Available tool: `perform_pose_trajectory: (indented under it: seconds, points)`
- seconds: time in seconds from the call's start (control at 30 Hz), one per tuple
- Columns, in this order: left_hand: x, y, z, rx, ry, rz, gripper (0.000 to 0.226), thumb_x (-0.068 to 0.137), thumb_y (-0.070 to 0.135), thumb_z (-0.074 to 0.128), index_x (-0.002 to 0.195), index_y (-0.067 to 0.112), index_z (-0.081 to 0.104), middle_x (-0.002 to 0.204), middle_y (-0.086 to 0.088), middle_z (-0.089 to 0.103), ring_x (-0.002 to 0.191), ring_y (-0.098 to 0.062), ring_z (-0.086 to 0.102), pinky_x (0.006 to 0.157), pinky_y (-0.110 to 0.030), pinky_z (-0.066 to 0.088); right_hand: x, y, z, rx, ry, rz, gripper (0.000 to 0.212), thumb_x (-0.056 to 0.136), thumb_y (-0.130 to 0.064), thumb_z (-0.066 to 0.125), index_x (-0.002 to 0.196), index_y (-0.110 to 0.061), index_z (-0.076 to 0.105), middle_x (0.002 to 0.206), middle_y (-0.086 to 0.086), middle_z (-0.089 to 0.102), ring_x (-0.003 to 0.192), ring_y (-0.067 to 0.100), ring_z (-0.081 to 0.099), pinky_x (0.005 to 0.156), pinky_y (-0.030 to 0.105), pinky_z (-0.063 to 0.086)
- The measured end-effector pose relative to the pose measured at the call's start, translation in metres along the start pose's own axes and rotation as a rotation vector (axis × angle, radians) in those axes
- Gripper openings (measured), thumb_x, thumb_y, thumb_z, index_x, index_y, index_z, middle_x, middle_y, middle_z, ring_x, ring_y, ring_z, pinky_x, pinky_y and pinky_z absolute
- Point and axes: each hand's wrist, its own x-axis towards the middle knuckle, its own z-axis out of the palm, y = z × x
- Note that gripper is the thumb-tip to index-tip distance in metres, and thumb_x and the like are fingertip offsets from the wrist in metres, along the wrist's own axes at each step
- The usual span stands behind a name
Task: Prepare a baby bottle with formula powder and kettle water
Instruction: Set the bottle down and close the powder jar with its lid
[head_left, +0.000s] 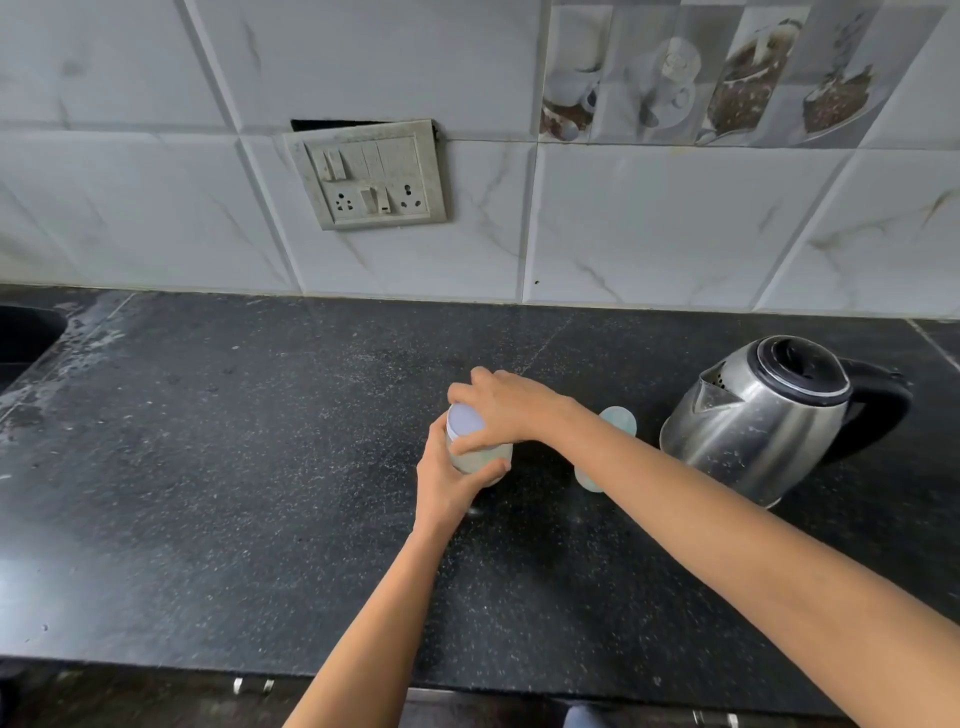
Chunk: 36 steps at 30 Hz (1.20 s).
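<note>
The left hand (447, 483) is wrapped round the body of a small jar (475, 460), thumb curled across the near side and fingers hidden behind it; the right hand (511, 410) comes down from above, its fingertips and thumb curled over the rim of the jar's pale lid (464, 420), gripping it; the lid sits on the jar; the jar's wall is cloudy and shows something pale inside, though what it is cannot be told; whether the jar stands on the counter (234, 493) or is held just above it cannot be told, since the left hand covers its base

Just to the right of the hands, behind the right forearm, stands a pale see-through bottle (618, 421); the forearm crosses in front of it and hides its middle, so only the top and the bottom end show; neither hand touches it, and whether it holds anything cannot be told

Right of the bottle and near it sits a steel kettle (758, 421) on the counter, black lid down, spout turned toward the bottle, black handle on the far right side; its inside is hidden; it lies well apart from the hands

The counter is dark speckled stone; at its far left edge is the corner of a dark sink (26, 332) with pale streaks beside it; behind, on the white marbled wall tiles (649, 223), hangs a grey switch panel (371, 174) with two sockets, tilted, a dark gap showing above it
</note>
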Motion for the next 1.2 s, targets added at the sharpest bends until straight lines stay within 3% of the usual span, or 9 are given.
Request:
perform_pose_trajectory:
  seconds: [0.07, 0.17, 0.33, 0.57, 0.83, 0.9, 1.0, 1.1, 1.2]
  points:
    - [-0.001, 0.001, -0.001, 0.010, 0.005, 0.017, 0.076, 0.060, 0.037, 0.085, 0.126, 0.033, 0.047, 0.110, 0.030, 0.057, 0.103, 0.004, 0.055, 0.074, -0.009, 0.045, -0.004, -0.007, -0.005, -0.016, -0.007, 0.135, 0.068, 0.083, -0.069, 0.045, 0.116, -0.009, 0.048, 0.107, 0.012, 0.054, 0.080, 0.026, 0.053, 0.064, 0.035, 0.041]
    - [0.000, 0.001, -0.002, 0.010, 0.016, 0.004, 0.078, 0.059, 0.037, 0.086, 0.125, 0.039, 0.045, 0.115, 0.023, 0.058, 0.106, 0.003, 0.054, 0.081, -0.018, 0.046, -0.013, -0.007, -0.027, -0.026, -0.066, 0.229, 0.067, 0.083, -0.074, 0.040, 0.088, -0.008, 0.054, 0.079, 0.006, 0.058, 0.057, 0.019, 0.052, 0.057, 0.032, 0.044]
    - [0.000, 0.000, 0.001, 0.007, 0.025, -0.009, 0.081, 0.056, 0.041, 0.086, 0.124, 0.043, 0.043, 0.116, 0.022, 0.058, 0.107, 0.002, 0.054, 0.084, -0.021, 0.046, -0.007, 0.007, -0.039, -0.039, -0.175, -0.090, 0.077, 0.075, -0.044, 0.070, 0.141, -0.034, 0.033, 0.119, 0.002, 0.042, 0.101, 0.019, 0.048, 0.071, 0.034, 0.040]
    - [0.000, 0.003, 0.003, -0.028, 0.038, -0.049, 0.080, 0.058, 0.032, 0.087, 0.124, 0.043, 0.044, 0.108, 0.016, 0.062, 0.096, 0.003, 0.059, 0.076, -0.019, 0.049, 0.000, -0.004, 0.007, -0.126, 0.047, 0.028, 0.059, 0.082, -0.055, 0.050, 0.128, -0.018, 0.041, 0.105, 0.010, 0.048, 0.082, 0.031, 0.053, 0.062, 0.034, 0.036]
    - [0.003, 0.009, 0.003, 0.002, 0.043, -0.104, 0.079, 0.058, 0.028, 0.090, 0.121, 0.039, 0.044, 0.105, 0.014, 0.061, 0.097, -0.001, 0.058, 0.075, -0.024, 0.049, 0.007, -0.028, 0.024, -0.084, 0.136, 0.357, 0.063, 0.085, -0.058, 0.045, 0.125, -0.010, 0.040, 0.109, 0.017, 0.057, 0.093, 0.030, 0.055, 0.064, 0.034, 0.037]
    - [0.005, 0.007, 0.000, 0.002, 0.025, -0.113, 0.076, 0.057, 0.028, 0.090, 0.118, 0.040, 0.046, 0.105, 0.013, 0.062, 0.096, -0.003, 0.059, 0.076, -0.025, 0.051, 0.004, -0.020, 0.017, -0.026, 0.025, 0.250, 0.067, 0.084, -0.060, 0.046, 0.135, -0.018, 0.032, 0.119, 0.018, 0.049, 0.097, 0.035, 0.054, 0.068, 0.037, 0.038]
    - [0.008, 0.003, -0.006, 0.007, -0.023, -0.112, 0.072, 0.055, 0.028, 0.089, 0.114, 0.039, 0.049, 0.108, 0.012, 0.061, 0.099, -0.005, 0.058, 0.077, -0.024, 0.048, -0.001, 0.004, 0.002, -0.195, -0.138, -0.150, 0.066, 0.086, -0.061, 0.044, 0.144, -0.041, 0.019, 0.123, 0.014, 0.036, 0.097, 0.033, 0.050, 0.071, 0.041, 0.043]
    - [0.008, 0.001, -0.008, 0.016, -0.038, -0.110, 0.069, 0.054, 0.027, 0.088, 0.110, 0.040, 0.051, 0.106, 0.013, 0.061, 0.098, -0.006, 0.057, 0.076, -0.024, 0.048, 0.005, 0.023, -0.001, -0.355, -0.071, -0.390, 0.066, 0.089, -0.063, 0.039, 0.147, -0.037, 0.021, 0.106, 0.010, 0.040, 0.087, 0.024, 0.046, 0.079, 0.041, 0.044]
    - [0.006, 0.002, -0.005, -0.005, -0.007, -0.116, 0.063, 0.056, 0.023, 0.089, 0.105, 0.036, 0.052, 0.100, 0.011, 0.064, 0.089, -0.002, 0.059, 0.069, -0.015, 0.046, 0.013, 0.023, 0.012, -0.511, 0.048, -0.411, 0.067, 0.087, -0.065, 0.032, 0.144, -0.031, 0.028, 0.099, 0.012, 0.048, 0.077, 0.026, 0.049, 0.072, 0.038, 0.041]
